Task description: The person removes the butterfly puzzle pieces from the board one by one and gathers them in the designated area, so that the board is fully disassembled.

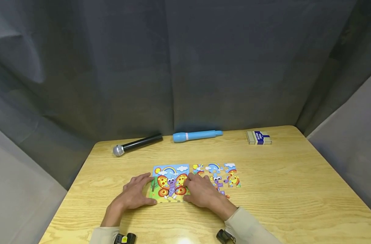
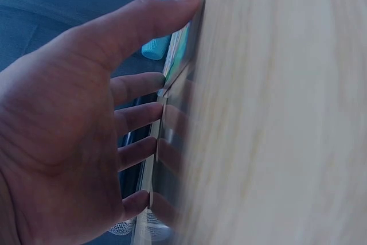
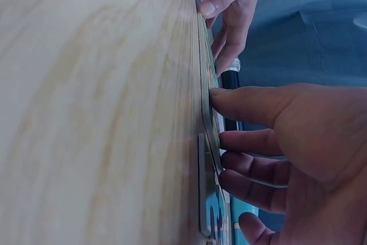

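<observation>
A picture board (image 1: 171,186) with a butterfly, a rainbow and a sun lies on the table between the two hands. On its left side the left hand (image 1: 135,193) is spread, its thumb near the lower left corner. The left wrist view shows this hand (image 2: 74,113) with fingertips touching table level. At the board's right edge the right hand (image 1: 202,191) rests thumb and fingertips, as the right wrist view shows too (image 3: 309,147). Loose jigsaw pieces (image 1: 234,180) with matching colours lie right of the board, partly hidden by the right hand.
Along the table's back edge lie a black microphone (image 1: 142,142) with a silver head, a blue microphone-shaped tube (image 1: 199,135), and a bundle of thin sticks with a blue label (image 1: 259,138). A dark curtain (image 1: 173,67) hangs behind the wooden table (image 1: 295,203).
</observation>
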A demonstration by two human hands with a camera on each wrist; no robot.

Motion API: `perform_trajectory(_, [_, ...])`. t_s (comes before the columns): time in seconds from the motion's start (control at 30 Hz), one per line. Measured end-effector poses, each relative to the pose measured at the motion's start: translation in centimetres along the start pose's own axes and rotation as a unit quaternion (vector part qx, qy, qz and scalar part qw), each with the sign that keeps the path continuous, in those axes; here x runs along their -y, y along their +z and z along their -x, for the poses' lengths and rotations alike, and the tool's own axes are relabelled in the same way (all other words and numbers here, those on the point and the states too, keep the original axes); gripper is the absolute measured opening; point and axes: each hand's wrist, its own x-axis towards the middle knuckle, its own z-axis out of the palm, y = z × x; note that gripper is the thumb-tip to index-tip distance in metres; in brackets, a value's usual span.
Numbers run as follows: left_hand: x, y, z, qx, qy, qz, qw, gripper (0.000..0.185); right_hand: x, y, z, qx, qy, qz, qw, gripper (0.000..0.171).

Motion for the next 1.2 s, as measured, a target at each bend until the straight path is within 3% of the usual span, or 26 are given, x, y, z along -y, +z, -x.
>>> perform_trajectory(0.27, [0.1, 0.0, 0.0, 0.001, 0.002, 0.001, 1.0, 0.088, 0.0, 0.0, -0.1, -0.018, 0.002, -0.01, 1.0, 0.036])
perform_trajectory(0.53, [-0.1, -0.2, -0.1, 0.001, -0.001, 0.003, 1.0, 0.088, -0.4, 0.1, -0.6, -0.089, -0.022, -0.097, 0.991, 0.005])
perform_trajectory(0.77, [-0.1, -0.2, 0.0, 0.006, -0.004, 0.001, 1.0, 0.089, -0.6, -0.4, -0.2, -0.071, -0.023, -0.167, 0.983, 0.008])
perform_trajectory(1.03, [0.0, -0.1, 0.0, 0.005, -0.001, -0.001, 1.0, 0.088, -2.1, -1.5, 1.1, -0.091, -0.027, -0.156, 0.983, 0.028])
perform_trajectory(1.2, [0.0, 0.0, 0.0, 0.002, -0.001, -0.003, 1.0, 0.088, -3.4, -1.9, 2.2, -0.097, -0.036, -0.159, 0.982, 0.027])
